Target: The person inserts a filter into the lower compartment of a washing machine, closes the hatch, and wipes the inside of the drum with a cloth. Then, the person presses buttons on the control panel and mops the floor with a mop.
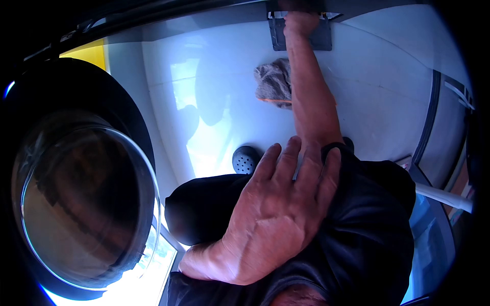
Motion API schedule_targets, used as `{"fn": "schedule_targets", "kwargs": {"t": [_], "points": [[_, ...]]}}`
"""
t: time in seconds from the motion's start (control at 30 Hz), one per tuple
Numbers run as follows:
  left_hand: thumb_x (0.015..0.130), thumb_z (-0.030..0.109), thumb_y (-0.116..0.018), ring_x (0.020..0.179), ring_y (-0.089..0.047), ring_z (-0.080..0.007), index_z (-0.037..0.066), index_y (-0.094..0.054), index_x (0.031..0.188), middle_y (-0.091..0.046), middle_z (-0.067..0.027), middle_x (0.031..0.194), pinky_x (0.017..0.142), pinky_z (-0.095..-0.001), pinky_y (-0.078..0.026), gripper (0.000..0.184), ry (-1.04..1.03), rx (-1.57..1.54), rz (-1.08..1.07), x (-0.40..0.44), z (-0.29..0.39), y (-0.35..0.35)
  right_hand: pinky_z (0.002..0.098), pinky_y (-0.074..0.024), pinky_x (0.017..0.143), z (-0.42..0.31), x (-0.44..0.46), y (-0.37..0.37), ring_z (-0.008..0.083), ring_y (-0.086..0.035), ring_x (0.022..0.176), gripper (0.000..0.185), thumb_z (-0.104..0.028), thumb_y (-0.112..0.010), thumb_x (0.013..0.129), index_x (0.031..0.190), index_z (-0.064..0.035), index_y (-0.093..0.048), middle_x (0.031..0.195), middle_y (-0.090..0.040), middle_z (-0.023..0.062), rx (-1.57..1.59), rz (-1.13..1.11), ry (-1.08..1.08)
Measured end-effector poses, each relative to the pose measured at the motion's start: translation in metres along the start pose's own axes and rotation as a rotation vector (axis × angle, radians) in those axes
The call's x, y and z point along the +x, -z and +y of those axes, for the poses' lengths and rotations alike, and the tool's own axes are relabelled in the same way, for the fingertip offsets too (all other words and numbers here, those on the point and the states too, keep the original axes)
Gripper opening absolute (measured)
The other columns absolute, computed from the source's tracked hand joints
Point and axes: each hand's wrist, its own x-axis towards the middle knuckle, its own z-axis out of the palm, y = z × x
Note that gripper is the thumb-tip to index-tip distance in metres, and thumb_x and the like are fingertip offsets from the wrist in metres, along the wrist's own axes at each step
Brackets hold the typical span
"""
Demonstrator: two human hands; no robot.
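My left hand (280, 209) is in the middle of the view, back upward, its fingers stretched and slightly apart in front of my dark clothing (367, 219). Nothing shows in it. My right arm reaches away to the top, where my right hand (302, 23) is at a dark grey panel (319, 42) below a dark edge. Its fingers are hidden, so what it grips, if anything, cannot be made out. A crumpled grey cloth (273, 84) with an orange border lies on the pale floor, partly behind my right forearm.
A black clog with holes (246, 159) stands on the pale floor (367, 97). A big dark round shape with a clear rim (158, 199) fills the left side. At the right are a dark strip (427, 117) and a white bar (444, 198). Yellow (89, 55) shows upper left.
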Motion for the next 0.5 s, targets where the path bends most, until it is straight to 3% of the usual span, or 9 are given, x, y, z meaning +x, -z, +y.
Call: {"fn": "schedule_targets", "kwargs": {"t": [0.1, 0.13, 0.17, 0.2, 0.27, 0.3, 0.37, 0.4, 0.5], "points": [[0.084, 0.021, -0.073, 0.114, -0.063, -0.0369, 0.008, -0.052, 0.138, -0.062, -0.0185, 0.124, 0.098, -0.0465, -0.052, 0.059, 0.015, -0.020, -0.009, 0.002, 0.001, 0.001, 0.0363, -0.0530, 0.084, -0.005, -0.002, -0.002, 0.0241, -0.066, 0.089, 0.024, -0.016, -0.071, 0.081, 0.098, -0.0002, -0.070, 0.098, -0.070, 0.0085, 0.019, 0.003, -0.152], [0.083, 0.020, -0.074, 0.115, -0.063, -0.0370, 0.008, -0.052, 0.138, -0.062, -0.0188, 0.124, 0.099, -0.0466, -0.052, 0.060, 0.021, -0.036, -0.008, 0.003, 0.002, 0.001, 0.0365, -0.0528, 0.084, -0.008, -0.004, -0.004, 0.0240, -0.066, 0.090, 0.023, -0.015, -0.071, 0.081, 0.099, 0.0000, -0.070, 0.098, -0.070, 0.0083, 0.135, 0.021, -0.247], [0.083, 0.020, -0.074, 0.115, -0.063, -0.0370, 0.008, -0.052, 0.138, -0.062, -0.0188, 0.124, 0.099, -0.0466, -0.052, 0.060, 0.014, -0.037, -0.004, 0.004, 0.002, 0.002, 0.0348, -0.0526, 0.085, -0.010, -0.004, -0.007, 0.0216, -0.065, 0.089, 0.019, -0.007, -0.067, 0.082, 0.099, 0.0013, -0.069, 0.096, -0.069, 0.0050, 0.486, 0.086, -0.319], [0.082, 0.019, -0.075, 0.116, -0.062, -0.0368, 0.008, -0.052, 0.138, -0.062, -0.0189, 0.124, 0.099, -0.0467, -0.051, 0.061, 0.024, -0.045, -0.006, 0.005, 0.003, 0.002, 0.0348, -0.0526, 0.085, -0.011, -0.004, -0.007, 0.0216, -0.065, 0.089, 0.019, -0.007, -0.067, 0.082, 0.099, 0.0013, -0.069, 0.096, -0.069, 0.0050, 0.489, 0.088, -0.312], [0.081, 0.018, -0.075, 0.117, -0.062, -0.0366, 0.007, -0.053, 0.137, -0.062, -0.0190, 0.125, 0.099, -0.0468, -0.051, 0.061, 0.022, -0.051, -0.002, 0.006, 0.005, 0.004, 0.0329, -0.0544, 0.075, -0.023, -0.005, 0.006, 0.0203, -0.066, 0.079, 0.016, -0.006, -0.068, 0.082, 0.096, 0.0011, -0.069, 0.091, -0.069, 0.0065, 0.454, 0.033, -0.279], [0.085, 0.016, -0.066, 0.117, -0.060, -0.0368, 0.002, -0.052, 0.135, -0.060, -0.0206, 0.125, 0.101, -0.0455, -0.049, 0.054, 0.006, -0.016, -0.018, 0.007, 0.005, 0.003, 0.0323, -0.0549, 0.072, -0.040, -0.006, 0.016, 0.0198, -0.067, 0.076, 0.014, -0.006, -0.068, 0.083, 0.095, 0.0010, -0.069, 0.089, -0.069, 0.0070, 0.442, 0.017, -0.262], [0.089, 0.013, -0.057, 0.118, -0.059, -0.0371, -0.003, -0.052, 0.134, -0.058, -0.0221, 0.125, 0.103, -0.0441, -0.046, 0.047, -0.028, 0.021, -0.020, 0.008, 0.006, 0.005, 0.0297, -0.0423, 0.039, -0.075, -0.005, 0.040, 0.0157, -0.056, 0.046, 0.013, -0.006, -0.055, 0.089, 0.081, -0.0013, -0.063, 0.062, -0.060, 0.0067, 0.246, -0.235, -0.416], [0.089, 0.014, -0.058, 0.118, -0.059, -0.0368, -0.002, -0.053, 0.133, -0.058, -0.0215, 0.124, 0.102, -0.0441, -0.047, 0.047, -0.007, -0.002, -0.008, 0.009, 0.008, 0.006, 0.0288, -0.0415, 0.038, -0.091, -0.001, 0.052, 0.0133, -0.055, 0.046, 0.012, -0.009, -0.056, 0.092, 0.085, -0.0015, -0.062, 0.065, -0.063, 0.0067, 0.232, -0.317, -0.537], [0.088, 0.016, -0.061, 0.118, -0.059, -0.0362, -0.001, -0.054, 0.132, -0.059, -0.0207, 0.124, 0.101, -0.0441, -0.047, 0.047, 0.002, -0.015, 0.025, 0.009, 0.013, 0.007, 0.0278, -0.0424, 0.039, -0.098, 0.006, 0.074, 0.0139, -0.056, 0.046, 0.015, -0.014, -0.056, 0.095, 0.091, -0.0013, -0.063, 0.067, -0.063, 0.0060, 0.133, -0.420, -0.490]]}}
